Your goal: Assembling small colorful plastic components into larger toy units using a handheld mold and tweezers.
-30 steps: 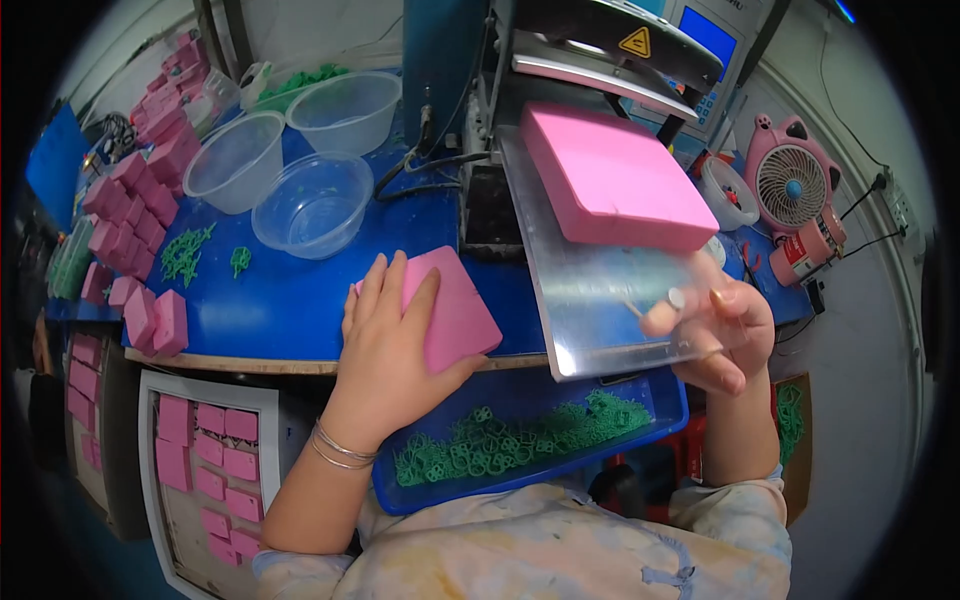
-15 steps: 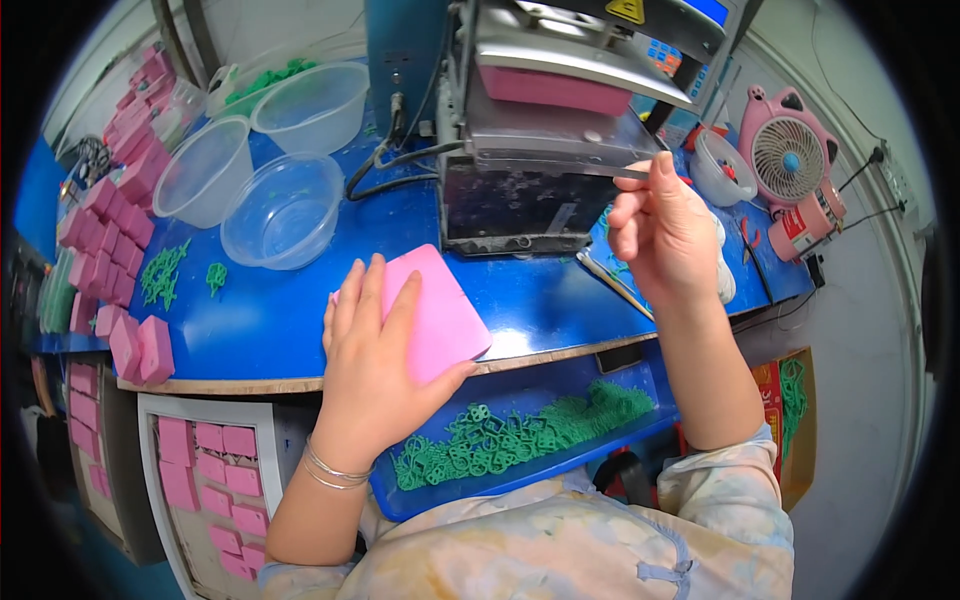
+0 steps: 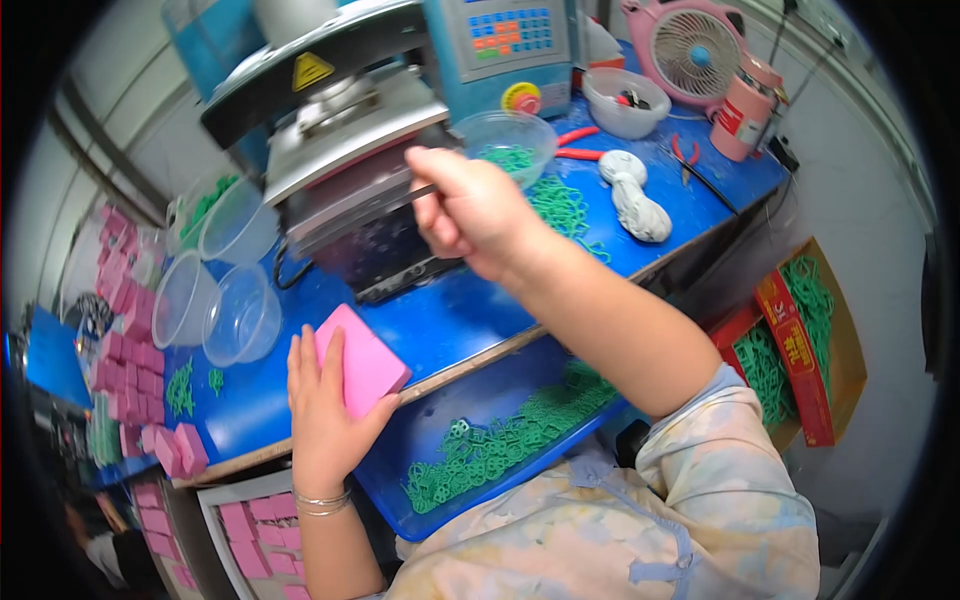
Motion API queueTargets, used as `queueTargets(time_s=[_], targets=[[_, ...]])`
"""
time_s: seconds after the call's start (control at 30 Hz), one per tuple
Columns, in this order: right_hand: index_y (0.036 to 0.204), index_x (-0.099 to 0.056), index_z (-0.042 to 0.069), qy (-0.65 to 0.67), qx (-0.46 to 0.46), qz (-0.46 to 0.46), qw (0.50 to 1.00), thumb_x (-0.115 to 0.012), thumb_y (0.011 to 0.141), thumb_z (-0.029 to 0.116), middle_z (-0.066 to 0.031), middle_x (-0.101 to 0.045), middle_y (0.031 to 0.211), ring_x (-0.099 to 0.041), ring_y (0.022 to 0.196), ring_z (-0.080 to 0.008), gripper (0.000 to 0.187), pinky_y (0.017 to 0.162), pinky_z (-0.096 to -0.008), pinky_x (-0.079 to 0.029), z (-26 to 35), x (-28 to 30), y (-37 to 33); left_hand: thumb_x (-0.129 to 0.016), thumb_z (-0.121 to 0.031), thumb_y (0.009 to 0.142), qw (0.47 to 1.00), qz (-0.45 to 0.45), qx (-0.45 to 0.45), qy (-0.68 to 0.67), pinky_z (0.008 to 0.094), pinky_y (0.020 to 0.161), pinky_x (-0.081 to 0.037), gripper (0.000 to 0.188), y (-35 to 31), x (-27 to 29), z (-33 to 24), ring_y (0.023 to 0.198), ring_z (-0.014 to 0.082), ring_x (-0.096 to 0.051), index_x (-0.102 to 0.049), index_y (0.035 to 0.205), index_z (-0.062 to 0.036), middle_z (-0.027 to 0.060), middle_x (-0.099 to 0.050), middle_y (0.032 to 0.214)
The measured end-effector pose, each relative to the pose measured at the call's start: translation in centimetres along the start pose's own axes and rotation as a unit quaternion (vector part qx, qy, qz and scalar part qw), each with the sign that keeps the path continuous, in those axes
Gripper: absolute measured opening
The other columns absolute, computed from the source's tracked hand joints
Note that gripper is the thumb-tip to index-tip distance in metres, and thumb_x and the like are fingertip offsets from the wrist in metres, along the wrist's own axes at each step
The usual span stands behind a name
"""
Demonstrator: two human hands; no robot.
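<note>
Left hand on squared block; metal press

A yellow warning triangle marks the black press head, and yellow characters a red box.

the block at eight o'clock is plain pink, the bench glossy blue. blue again, the plastic tray at six has green cut-outs. at eleven, a yellow warning triangle marks the black press head. the pink fan at one has a blue hub; the shirt at five, pastel blotches.
</note>
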State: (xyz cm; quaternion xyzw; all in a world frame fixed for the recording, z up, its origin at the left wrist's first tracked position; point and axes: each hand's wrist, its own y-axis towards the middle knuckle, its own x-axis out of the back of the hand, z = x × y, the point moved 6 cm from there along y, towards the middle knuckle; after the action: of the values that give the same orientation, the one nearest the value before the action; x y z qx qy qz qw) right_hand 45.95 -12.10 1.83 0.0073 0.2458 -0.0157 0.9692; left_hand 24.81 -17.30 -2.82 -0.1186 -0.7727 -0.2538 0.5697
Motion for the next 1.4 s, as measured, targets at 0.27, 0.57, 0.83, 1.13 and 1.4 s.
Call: queueTargets(time_s=[0.27, 0.57, 0.83, 1.13, 1.4], targets=[[0.055, -0.051, 0.005, 0.024, 0.055, 0.003, 0.998, -0.043, 0.09, 0.036, -0.0032, -0.042, 0.039, -0.033, 0.03, -0.0088, 0.047, 0.031, -0.0223, -0.025, -0.9, 1.0, 0.4, -0.076, -0.033, 0.061, 0.998, 0.047, 0.009, 0.047, 0.0484, 0.104, -0.023, 0.092, 1.0, -0.5, -1.3, 0.128, 0.0451, -0.021, -0.029, 0.136, -0.0069, 0.0301, -0.02, 0.139], [0.059, -0.052, 0.007, 0.013, 0.084, 0.012, 0.996, -0.045, 0.092, 0.031, -0.0015, -0.045, 0.045, -0.037, 0.032, -0.0077, 0.041, 0.032, -0.0217, -0.028, -0.8, 0.4, 1.8, -0.078, -0.034, 0.053, 0.998, 0.042, -0.003, 0.039, 0.0477, 0.093, -0.031, 0.086, 1.9, 0.7, -1.1, 0.108, 0.0407, -0.04, -0.038, 0.123, -0.0033, 0.0252, -0.039, 0.119], [0.06, -0.044, 0.011, -0.009, 0.088, 0.191, 0.977, -0.033, 0.096, 0.031, 0.0052, -0.032, 0.042, -0.024, 0.03, -0.005, 0.042, 0.033, -0.0202, -0.018, 0.2, 0.0, 1.8, -0.075, -0.04, 0.054, 0.983, -0.176, -0.047, 0.033, 0.0526, 0.095, -0.028, 0.087, -5.1, 1.2, -0.9, 0.114, 0.0421, -0.037, -0.04, 0.127, -0.0078, 0.0254, -0.037, 0.123], [0.068, -0.042, 0.007, 0.007, 0.041, 0.19, 0.981, -0.034, 0.097, 0.026, 0.0006, -0.031, 0.046, -0.024, 0.035, -0.0067, 0.036, 0.036, -0.0199, -0.021, -0.5, 3.8, 3.5, -0.077, -0.042, 0.054, 0.929, -0.104, 0.309, 0.174, 0.0498, 0.098, -0.026, 0.092, -27.4, 2.2, 13.9, 0.117, 0.039, -0.035, -0.036, 0.129, -0.0079, 0.0218, -0.034, 0.128], [0.072, -0.041, 0.004, 0.009, 0.033, 0.23, 0.973, -0.039, 0.092, 0.01, 0.0001, -0.034, 0.052, -0.025, 0.039, -0.0059, 0.021, 0.041, -0.0185, -0.022, 0.2, 5.8, 3.9, -0.078, -0.043, 0.053, 0.716, -0.002, 0.659, 0.231, 0.0474, 0.1, -0.026, 0.095, -45.2, 6.7, 26.7, 0.117, 0.0373, -0.036, -0.034, 0.13, -0.0068, 0.0214, -0.04, 0.123]])
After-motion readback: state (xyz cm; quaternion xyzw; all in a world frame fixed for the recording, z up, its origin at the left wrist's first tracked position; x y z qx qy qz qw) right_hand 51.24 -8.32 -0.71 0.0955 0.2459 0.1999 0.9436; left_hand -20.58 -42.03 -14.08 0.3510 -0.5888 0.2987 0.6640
